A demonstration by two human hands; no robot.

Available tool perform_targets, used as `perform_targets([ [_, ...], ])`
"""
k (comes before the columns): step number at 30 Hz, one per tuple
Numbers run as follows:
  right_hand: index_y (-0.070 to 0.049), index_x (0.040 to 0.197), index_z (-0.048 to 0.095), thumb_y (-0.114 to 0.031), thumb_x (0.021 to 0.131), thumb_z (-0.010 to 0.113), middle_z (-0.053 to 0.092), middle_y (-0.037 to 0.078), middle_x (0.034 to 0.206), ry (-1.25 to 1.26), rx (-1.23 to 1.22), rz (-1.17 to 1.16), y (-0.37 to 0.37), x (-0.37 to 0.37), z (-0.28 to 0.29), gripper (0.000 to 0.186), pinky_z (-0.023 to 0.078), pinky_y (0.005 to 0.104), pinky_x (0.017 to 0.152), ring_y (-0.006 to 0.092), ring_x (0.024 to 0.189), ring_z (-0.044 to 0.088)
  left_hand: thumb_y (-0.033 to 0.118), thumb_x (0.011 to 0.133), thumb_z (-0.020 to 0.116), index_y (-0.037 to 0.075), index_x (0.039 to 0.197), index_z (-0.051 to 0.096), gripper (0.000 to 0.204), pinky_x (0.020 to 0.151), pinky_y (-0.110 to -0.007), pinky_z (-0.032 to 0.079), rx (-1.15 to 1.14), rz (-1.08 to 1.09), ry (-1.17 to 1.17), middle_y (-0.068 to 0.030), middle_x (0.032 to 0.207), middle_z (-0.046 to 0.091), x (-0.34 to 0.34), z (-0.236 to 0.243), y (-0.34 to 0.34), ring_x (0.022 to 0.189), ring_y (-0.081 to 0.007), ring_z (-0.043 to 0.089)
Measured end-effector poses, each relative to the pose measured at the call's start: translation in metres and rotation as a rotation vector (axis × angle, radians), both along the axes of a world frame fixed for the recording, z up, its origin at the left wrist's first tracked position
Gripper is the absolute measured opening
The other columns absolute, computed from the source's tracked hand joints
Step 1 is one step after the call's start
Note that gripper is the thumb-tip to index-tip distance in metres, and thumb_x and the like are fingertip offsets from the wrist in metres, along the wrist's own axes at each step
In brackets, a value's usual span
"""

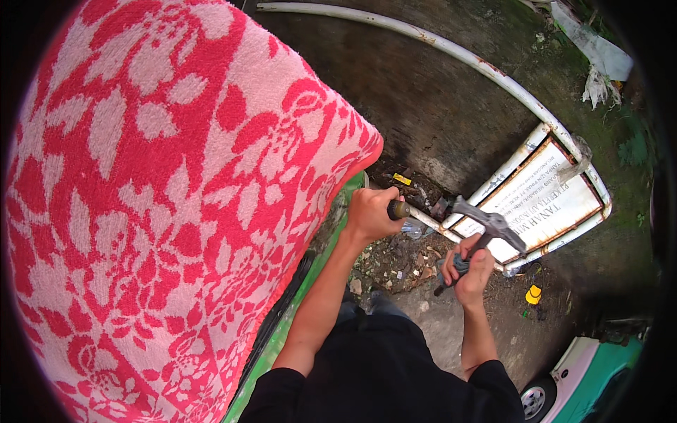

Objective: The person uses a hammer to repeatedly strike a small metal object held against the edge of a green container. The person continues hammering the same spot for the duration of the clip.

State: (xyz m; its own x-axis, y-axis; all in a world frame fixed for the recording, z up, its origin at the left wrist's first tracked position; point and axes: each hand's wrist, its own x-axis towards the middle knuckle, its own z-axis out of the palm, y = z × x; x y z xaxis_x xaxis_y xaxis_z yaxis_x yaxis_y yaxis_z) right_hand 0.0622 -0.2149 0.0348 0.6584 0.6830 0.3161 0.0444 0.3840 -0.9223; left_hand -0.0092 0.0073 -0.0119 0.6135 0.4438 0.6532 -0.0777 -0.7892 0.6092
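Observation:
My left hand (368,217) is closed round a dark, thick cylinder (398,209) with a brownish band near its end. Only that end sticks out past my fingers, so I cannot tell the tool's kind. In my right hand (471,275) is a hammer (493,227), gripped by its dark handle. Its grey metal head points up and away from me, in front of a white sign, apart from the left hand. A red-and-pink floral towel-like cloth (183,176) drapes over something large at my left, close beside my left forearm.
A white, rust-spotted pipe frame (486,67) curves round ahead, holding the white sign (557,194). Below the cloth runs a green edge (293,317). Litter and rubble (402,264) cover the ground, with a yellow object (533,295) at right. A green-and-white vehicle (592,374) stands lower right.

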Motion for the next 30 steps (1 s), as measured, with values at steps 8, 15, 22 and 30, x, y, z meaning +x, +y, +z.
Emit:
perform_targets([
  [8, 0.002, 0.090, 0.052, -0.044, 0.111, 0.043, 0.042, 0.002, 0.061, -0.059, -0.143, 0.086, -0.008, 0.024, 0.003, 0.051, 0.041, 0.0263, 0.043, 0.0079, 0.045, 0.042, 0.019, 0.070, 0.077, 0.011, 0.074, 0.063, 0.017, 0.054, -0.046, 0.050, 0.008, 0.101, 0.121, -0.0117, 0.064, 0.065, 0.001, -0.004, -0.001, 0.060, -0.0352, 0.065],
  [15, 0.004, 0.099, 0.060, -0.035, 0.112, 0.044, 0.051, 0.002, 0.069, -0.144, -0.501, 0.135, 0.009, 0.033, -0.011, 0.044, 0.040, 0.0258, 0.043, 0.0084, 0.046, 0.046, 0.019, 0.067, 0.078, 0.010, 0.076, 0.064, 0.018, 0.056, -0.046, 0.052, 0.003, 0.094, 0.183, -0.0115, 0.065, 0.066, 0.001, 0.001, -0.007, 0.061, -0.0352, 0.066],
  [22, -0.001, 0.089, 0.050, -0.037, 0.113, 0.040, 0.043, 0.000, 0.072, 0.049, -0.353, 0.101, 0.001, 0.040, -0.025, 0.044, 0.039, 0.0258, 0.042, 0.0064, 0.048, 0.040, 0.018, 0.065, 0.078, 0.011, 0.078, 0.066, 0.019, 0.057, -0.045, 0.053, 0.004, 0.103, 0.169, -0.0110, 0.068, 0.068, 0.007, -0.007, -0.009, 0.063, -0.0344, 0.067],
  [30, -0.001, 0.091, 0.049, -0.037, 0.113, 0.040, 0.044, 0.002, 0.076, 0.100, -0.350, 0.164, -0.008, 0.044, -0.034, 0.044, 0.039, 0.0254, 0.042, 0.0069, 0.048, 0.042, 0.018, 0.064, 0.079, 0.011, 0.078, 0.067, 0.021, 0.057, -0.045, 0.052, -0.003, 0.138, 0.175, -0.0117, 0.068, 0.068, 0.004, 0.004, -0.008, 0.063, -0.0353, 0.067],
])
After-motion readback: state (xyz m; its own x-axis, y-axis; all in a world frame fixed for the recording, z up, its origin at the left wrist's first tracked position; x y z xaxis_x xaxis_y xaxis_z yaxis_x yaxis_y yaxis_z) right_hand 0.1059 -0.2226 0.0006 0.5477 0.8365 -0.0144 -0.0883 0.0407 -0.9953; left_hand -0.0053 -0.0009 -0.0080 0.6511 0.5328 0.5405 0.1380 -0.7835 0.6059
